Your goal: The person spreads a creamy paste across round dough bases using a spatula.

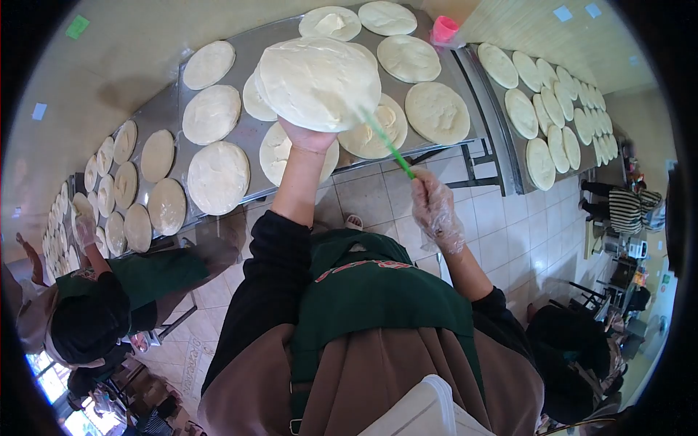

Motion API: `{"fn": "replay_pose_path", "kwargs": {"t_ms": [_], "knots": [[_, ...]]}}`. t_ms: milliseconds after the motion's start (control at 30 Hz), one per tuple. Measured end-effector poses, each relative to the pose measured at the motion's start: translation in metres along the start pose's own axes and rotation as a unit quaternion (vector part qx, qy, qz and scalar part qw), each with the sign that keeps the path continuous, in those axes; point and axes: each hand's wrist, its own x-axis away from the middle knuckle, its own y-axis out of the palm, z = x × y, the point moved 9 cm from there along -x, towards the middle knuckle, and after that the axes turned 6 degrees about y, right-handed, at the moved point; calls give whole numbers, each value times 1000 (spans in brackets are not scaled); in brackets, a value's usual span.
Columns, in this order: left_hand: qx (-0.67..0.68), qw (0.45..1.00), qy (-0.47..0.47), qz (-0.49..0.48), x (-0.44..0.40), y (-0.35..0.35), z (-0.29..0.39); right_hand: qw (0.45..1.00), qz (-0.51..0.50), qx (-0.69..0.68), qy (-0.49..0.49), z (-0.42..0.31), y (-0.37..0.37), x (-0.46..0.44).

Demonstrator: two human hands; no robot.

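Held disc: one pale disc (pixel 320 83) sits raised above the tabletop (pixel 246 59), beyond its near edge, coated on top
Left hand: this hand (pixel 309 136) is the nearer, palm beneath the disc; its fingers are hidden, so whether they are spread or together cannot be told
Right hand: gloved fingers of this hand (pixel 435 207) are clamped around one green spatula (pixel 393 154)
Line of reach: the disc lies ahead and left of the right fingers; the spatula's long axis slants that way, its blurred tip at the disc's near right side
Tabletop count: at least ten more discs (pixel 438 114) around and beneath, some partly hidden, and one pink cup (pixel 445 29) at the far right corner
Right table: a second table (pixel 513 154) carries further discs, too small to count surely
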Motion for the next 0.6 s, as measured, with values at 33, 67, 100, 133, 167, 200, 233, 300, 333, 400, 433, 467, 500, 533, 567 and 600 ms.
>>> {"fn": "replay_pose_path", "kwargs": {"t_ms": [33,67,100,133,167,200,233,300,333,400,433,467,500,533,567,600], "knots": [[-1,1000,0,-3,2,4,0,999,16,-6,47,10,-4,-2],[-2,1000,1,-7,3,7,0,999,17,-6,47,11,-3,-5],[-2,1000,0,-7,3,7,-1,998,20,-4,55,12,-1,-7],[-2,1000,7,1,3,6,-1,998,22,-2,63,13,1,-8],[-3,1000,14,8,2,5,0,998,23,-3,63,14,5,-5],[-4,1000,14,8,2,2,0,998,22,-4,51,14,12,-1],[10,1000,21,4,2,0,1,999,21,-6,39,11,18,3],[25,999,26,1,3,-3,-1,1000,13,-21,15,-1,26,10],[-30,997,57,35,4,-11,2,999,7,-35,-9,-9,29,14],[-85,990,89,71,8,-19,9,998,-30,-60,15,-16,30,14],[-52,996,66,36,9,-15,6,997,-52,-60,-1,-23,31,14],[-19,999,43,2,10,-11,3,995,-73,-60,-17,-27,33,15],[-18,999,41,1,10,-8,5,996,-72,-59,-16,-25,31,15],[-29,998,51,15,9,-8,9,998,-49,-50,-6,-18,26,13],[-41,997,61,30,10,-8,14,999,-27,-41,5,-12,20,10],[-41,997,62,30,11,-3,15,999,-27,-41,5,-9,18,7]]}}
